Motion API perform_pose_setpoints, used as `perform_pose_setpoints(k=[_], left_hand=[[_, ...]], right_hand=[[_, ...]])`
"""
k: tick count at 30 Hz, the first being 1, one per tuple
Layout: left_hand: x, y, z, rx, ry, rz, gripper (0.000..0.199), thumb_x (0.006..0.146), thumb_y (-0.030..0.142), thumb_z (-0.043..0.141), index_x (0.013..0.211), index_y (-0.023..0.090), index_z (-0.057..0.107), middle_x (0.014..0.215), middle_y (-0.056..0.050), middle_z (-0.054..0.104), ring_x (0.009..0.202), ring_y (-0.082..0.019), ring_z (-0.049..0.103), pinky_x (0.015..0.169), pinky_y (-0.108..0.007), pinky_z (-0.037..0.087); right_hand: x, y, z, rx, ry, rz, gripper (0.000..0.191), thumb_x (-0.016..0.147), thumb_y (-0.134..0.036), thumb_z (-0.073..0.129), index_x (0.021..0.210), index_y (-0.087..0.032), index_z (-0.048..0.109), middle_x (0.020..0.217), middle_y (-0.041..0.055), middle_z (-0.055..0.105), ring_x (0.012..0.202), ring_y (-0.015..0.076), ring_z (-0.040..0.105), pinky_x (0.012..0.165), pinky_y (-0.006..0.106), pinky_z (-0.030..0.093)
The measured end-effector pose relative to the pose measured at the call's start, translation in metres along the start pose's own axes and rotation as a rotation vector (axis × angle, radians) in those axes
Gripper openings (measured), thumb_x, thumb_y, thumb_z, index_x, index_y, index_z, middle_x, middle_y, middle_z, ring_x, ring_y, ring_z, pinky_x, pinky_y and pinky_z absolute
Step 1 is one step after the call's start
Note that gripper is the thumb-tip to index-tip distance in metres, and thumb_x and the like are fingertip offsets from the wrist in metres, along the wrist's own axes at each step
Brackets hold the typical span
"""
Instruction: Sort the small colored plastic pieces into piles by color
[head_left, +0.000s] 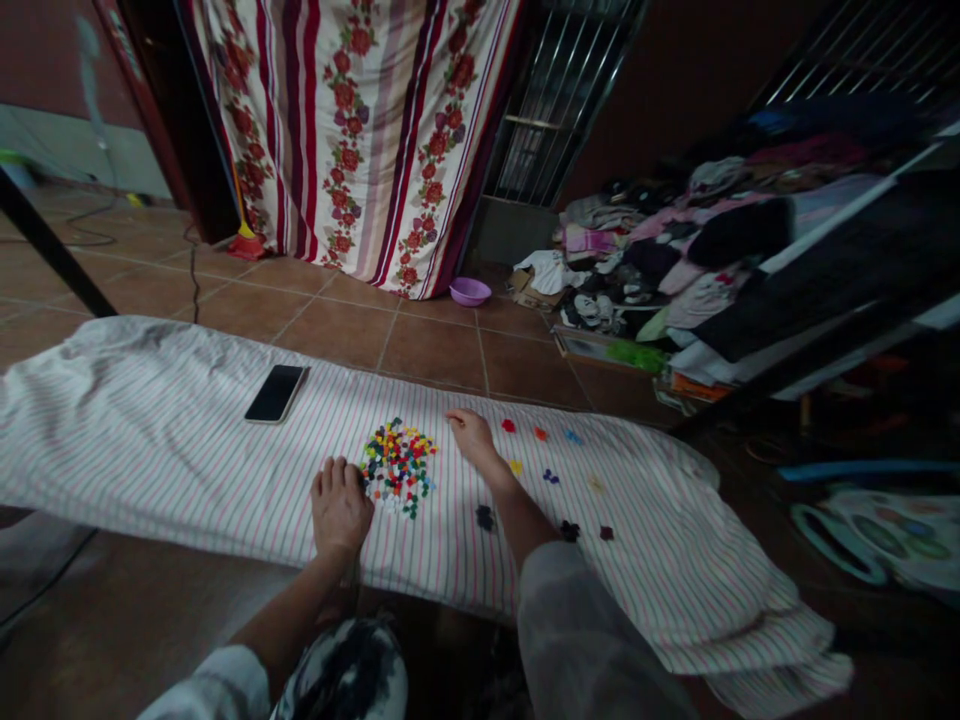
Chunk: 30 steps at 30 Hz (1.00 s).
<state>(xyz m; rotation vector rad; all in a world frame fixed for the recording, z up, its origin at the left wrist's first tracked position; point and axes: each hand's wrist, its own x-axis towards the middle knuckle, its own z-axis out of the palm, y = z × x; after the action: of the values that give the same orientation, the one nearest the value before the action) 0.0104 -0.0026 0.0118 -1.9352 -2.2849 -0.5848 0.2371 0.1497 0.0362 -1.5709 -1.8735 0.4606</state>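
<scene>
A mixed pile of small coloured pieces (397, 462), like beads or pegs, lies on a striped cloth (225, 480). My left hand (341, 505) rests palm down against the pile's left side, fingers laid on the cloth. Just right of the pile, my right hand (472, 437) has thumb and fingers pinched together; whatever is between them is too small to make out. Small single-colour groups sit around my right forearm: red (508, 426), orange (541, 434), light blue (573, 437), yellow (515, 467), dark blue (551, 476), pale tan (595, 484), dark grey (484, 517), black (570, 531) and dark brown (606, 533).
A phone (275, 393) lies on the cloth to the left. Beyond the cloth's far edge is a tiled floor (352, 325) with a purple basin (470, 291), a broom (246, 240) and a floral curtain (360, 130). Clothes (660, 245) are heaped at the right.
</scene>
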Motion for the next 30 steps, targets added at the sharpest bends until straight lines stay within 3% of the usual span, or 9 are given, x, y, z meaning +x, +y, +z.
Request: perform_pose_setpoints(k=[5, 11, 16, 20, 30], left_hand=[[0.000, 0.000, 0.001, 0.001, 0.024, 0.010, 0.029, 0.079, 0.015, 0.047, 0.104, 0.010, 0.061, 0.129, -0.018, 0.058, 0.129, -0.034, 0.045, 0.106, -0.046, 0.035], [-0.001, 0.000, 0.002, -0.001, 0.055, 0.009, 0.028, 0.079, 0.014, 0.047, 0.103, 0.010, 0.061, 0.127, -0.018, 0.060, 0.129, -0.033, 0.046, 0.106, -0.046, 0.035], [0.000, 0.001, 0.001, -0.032, 0.044, -0.009, 0.028, 0.080, 0.012, 0.045, 0.102, 0.010, 0.061, 0.127, -0.019, 0.060, 0.130, -0.033, 0.047, 0.107, -0.047, 0.035], [0.000, 0.001, 0.001, -0.044, 0.021, -0.012, 0.030, 0.078, 0.013, 0.046, 0.104, 0.010, 0.061, 0.129, -0.019, 0.059, 0.131, -0.034, 0.045, 0.107, -0.048, 0.034], [0.000, 0.001, -0.002, -0.048, 0.012, -0.012, 0.029, 0.078, 0.015, 0.046, 0.103, 0.011, 0.061, 0.128, -0.019, 0.058, 0.130, -0.033, 0.045, 0.106, -0.047, 0.034]], right_hand=[[0.006, -0.046, 0.036, -0.055, -0.184, -0.066, 0.029, 0.082, -0.011, 0.051, 0.096, -0.023, 0.074, 0.100, 0.0029, 0.074, 0.096, 0.0157, 0.066, 0.090, 0.025, 0.048], [0.011, -0.078, 0.061, -0.279, -0.261, 0.011, 0.026, 0.084, -0.019, 0.054, 0.103, -0.023, 0.072, 0.108, 0.0062, 0.071, 0.102, 0.0187, 0.062, 0.088, 0.026, 0.044], [0.008, -0.080, 0.071, -0.280, -0.243, 0.076, 0.027, 0.083, -0.010, 0.051, 0.097, -0.024, 0.070, 0.107, 0.0071, 0.069, 0.103, 0.0199, 0.059, 0.089, 0.029, 0.043], [0.004, -0.074, 0.074, -0.218, -0.171, 0.019, 0.026, 0.081, -0.007, 0.052, 0.092, -0.022, 0.069, 0.101, 0.0076, 0.070, 0.100, 0.0201, 0.059, 0.090, 0.030, 0.043], [-0.010, -0.068, 0.063, -0.093, -0.099, -0.032, 0.027, 0.084, -0.011, 0.049, 0.097, -0.023, 0.070, 0.100, 0.0046, 0.070, 0.095, 0.0177, 0.061, 0.087, 0.027, 0.044]])
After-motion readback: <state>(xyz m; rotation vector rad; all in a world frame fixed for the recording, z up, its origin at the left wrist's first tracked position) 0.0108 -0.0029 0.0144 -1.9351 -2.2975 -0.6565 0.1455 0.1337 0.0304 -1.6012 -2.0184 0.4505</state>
